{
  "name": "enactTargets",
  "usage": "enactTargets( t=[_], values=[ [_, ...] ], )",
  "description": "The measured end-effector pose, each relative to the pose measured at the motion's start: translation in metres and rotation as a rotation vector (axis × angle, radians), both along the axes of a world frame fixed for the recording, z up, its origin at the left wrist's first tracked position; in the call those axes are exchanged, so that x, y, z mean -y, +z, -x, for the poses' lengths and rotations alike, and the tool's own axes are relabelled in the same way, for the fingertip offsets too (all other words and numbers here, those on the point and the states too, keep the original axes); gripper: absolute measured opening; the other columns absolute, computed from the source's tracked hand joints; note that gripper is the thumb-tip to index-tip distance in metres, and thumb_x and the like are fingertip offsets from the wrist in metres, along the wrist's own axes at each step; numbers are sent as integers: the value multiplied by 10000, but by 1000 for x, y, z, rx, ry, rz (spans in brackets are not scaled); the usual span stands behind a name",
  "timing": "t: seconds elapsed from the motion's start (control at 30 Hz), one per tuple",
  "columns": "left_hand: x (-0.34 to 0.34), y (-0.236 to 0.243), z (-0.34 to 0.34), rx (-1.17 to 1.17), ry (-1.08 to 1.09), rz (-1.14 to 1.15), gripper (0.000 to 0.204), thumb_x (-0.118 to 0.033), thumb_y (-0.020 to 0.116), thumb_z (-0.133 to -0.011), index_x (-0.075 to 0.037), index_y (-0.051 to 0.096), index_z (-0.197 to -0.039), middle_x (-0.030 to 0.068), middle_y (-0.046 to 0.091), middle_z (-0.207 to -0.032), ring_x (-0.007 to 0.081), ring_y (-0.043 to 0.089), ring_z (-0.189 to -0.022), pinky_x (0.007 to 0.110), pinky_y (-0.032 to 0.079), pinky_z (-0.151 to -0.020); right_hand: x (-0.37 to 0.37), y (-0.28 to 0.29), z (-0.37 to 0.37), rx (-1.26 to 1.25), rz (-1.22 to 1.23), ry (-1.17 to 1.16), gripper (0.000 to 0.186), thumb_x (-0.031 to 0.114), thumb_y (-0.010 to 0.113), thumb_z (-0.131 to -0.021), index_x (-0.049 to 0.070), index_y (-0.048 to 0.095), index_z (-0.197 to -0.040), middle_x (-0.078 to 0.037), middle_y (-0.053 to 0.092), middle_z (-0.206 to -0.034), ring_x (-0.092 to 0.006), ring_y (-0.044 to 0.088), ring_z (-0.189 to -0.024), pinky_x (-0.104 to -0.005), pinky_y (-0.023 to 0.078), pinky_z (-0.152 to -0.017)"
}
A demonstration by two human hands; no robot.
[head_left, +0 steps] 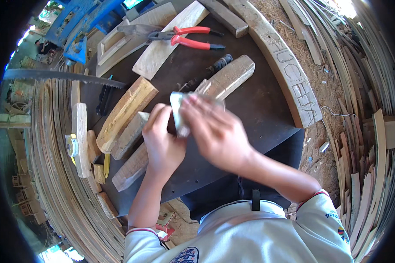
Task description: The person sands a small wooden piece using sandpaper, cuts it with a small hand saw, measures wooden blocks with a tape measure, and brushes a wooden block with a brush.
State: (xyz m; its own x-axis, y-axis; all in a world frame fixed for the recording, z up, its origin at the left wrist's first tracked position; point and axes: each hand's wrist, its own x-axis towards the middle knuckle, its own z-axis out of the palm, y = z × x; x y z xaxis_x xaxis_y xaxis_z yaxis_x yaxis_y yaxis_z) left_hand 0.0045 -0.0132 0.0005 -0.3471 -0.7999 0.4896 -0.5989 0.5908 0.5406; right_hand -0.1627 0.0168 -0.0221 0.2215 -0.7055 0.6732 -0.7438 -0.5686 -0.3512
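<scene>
My left hand (162, 136) is closed around a small piece I cannot make out, mostly hidden by my fingers. My right hand (217, 136) presses a pale folded sheet (177, 105) against it at the middle of the view, the fingers blurred. Just behind my hands lie a wooden block (232, 76) and a dark cylindrical tool (219, 63). To their left rest a yellowish wooden piece (127, 111) and rougher blocks (131, 158) on the dark worktop (267, 136).
Red-handled pliers (186, 43), pale boards (160, 52), a saw blade (57, 75) and tape measure (72, 147) surround the work. A curved lettered beam (276, 52) runs along the right edge. Wood stacks (57, 171) flank the bench; a person (46, 47) is in the background.
</scene>
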Motion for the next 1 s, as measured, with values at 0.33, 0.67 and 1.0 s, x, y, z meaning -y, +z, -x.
enactTargets(
  t=[0.33,0.67,1.0],
  values=[
    [-8,0,1,-38,21,-21,201,30,764,-847,26,675,-1028,110,627,-882,228,627,-660,333,489,-613,-12,3,0,-10,-9,28,411,105,668,-835,-65,663,-1209,-243,718,-1239,-345,682,-1247,-484,496,-1133],
    [-12,4,5,-55,89,-185,173,35,722,-842,38,655,-1002,143,620,-882,305,653,-725,367,503,-642,8,10,7,62,-81,-6,412,86,659,-834,-90,658,-1206,-218,717,-1247,-327,674,-1265,-460,490,-1143],
    [-11,9,9,-85,124,-281,162,-7,709,-842,43,643,-981,160,604,-878,355,653,-745,394,507,-644,21,11,14,183,-106,-57,375,-28,674,-824,-43,665,-1198,-210,728,-1233,-359,695,-1217,-458,546,-1075]
  ],
)
